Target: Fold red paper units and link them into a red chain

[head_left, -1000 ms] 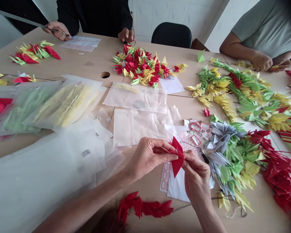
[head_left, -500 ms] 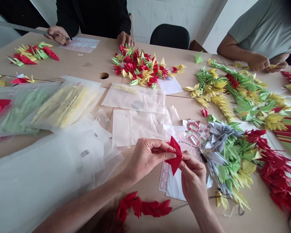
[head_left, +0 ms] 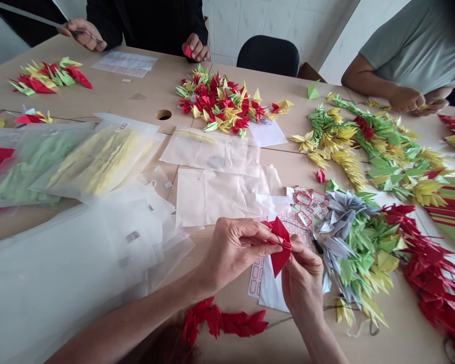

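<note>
Both hands pinch one red folded paper crane [head_left: 279,262] above the middle front of the table. My left hand [head_left: 238,247] grips its left side between thumb and fingers. At its right edge, the thumb and fingers of my right hand [head_left: 303,270] are closed on the paper. A string of red folded paper cranes [head_left: 227,323] lies just below my hands, with a dark cord running off it to the right. Under the hands are a sheet of red-bordered labels [head_left: 256,275] and a white paper [head_left: 273,288].
Clear plastic bags [head_left: 79,268] cover the left side, some holding green and yellow paper. Strings of grey, green and yellow cranes [head_left: 356,237] and red ones [head_left: 428,273] lie at right. A mixed pile [head_left: 220,101] sits near a co-worker's hand [head_left: 196,48].
The red crane and my left fingers have shifted slightly right, closer to my right hand. Across the table, a co-worker's hand has risen from the pile with a small red piece.
</note>
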Motion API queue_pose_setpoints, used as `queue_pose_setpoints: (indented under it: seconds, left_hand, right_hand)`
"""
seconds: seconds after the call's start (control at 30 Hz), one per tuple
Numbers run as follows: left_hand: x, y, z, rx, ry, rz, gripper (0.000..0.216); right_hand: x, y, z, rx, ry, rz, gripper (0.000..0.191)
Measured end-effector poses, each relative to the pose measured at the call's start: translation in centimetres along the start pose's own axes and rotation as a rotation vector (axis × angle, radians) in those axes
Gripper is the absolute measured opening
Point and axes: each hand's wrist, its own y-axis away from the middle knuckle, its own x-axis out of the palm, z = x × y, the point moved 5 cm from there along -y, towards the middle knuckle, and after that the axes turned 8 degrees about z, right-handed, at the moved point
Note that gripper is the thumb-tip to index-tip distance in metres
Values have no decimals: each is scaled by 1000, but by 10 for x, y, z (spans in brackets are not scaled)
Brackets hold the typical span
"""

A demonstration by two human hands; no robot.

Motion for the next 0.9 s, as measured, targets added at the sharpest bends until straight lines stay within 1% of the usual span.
queue_pose_setpoints:
  seconds: [0.1,0.17,0.33,0.6,0.73,0.9]
  left_hand:
    - [0,0,-1,-16,-33,-17,6]
    - [-1,0,1,-49,2,-30,7]
    - [0,1,6,-109,84,-50,8]
    - [3,2,9,-184,161,-48,10]
    - [4,3,9,-152,159,-27,8]
    - [2,5,6,-82,54,-26,8]
  right_hand:
    - [1,0,-1,7,2,21,10]
    - [2,-1,-4,43,-31,36,11]
    - [3,0,-8,97,-100,27,13]
    - [5,2,-6,81,-72,15,11]
    - [5,2,-3,38,-37,17,11]
    - [10,6,2,1,52,58,5]
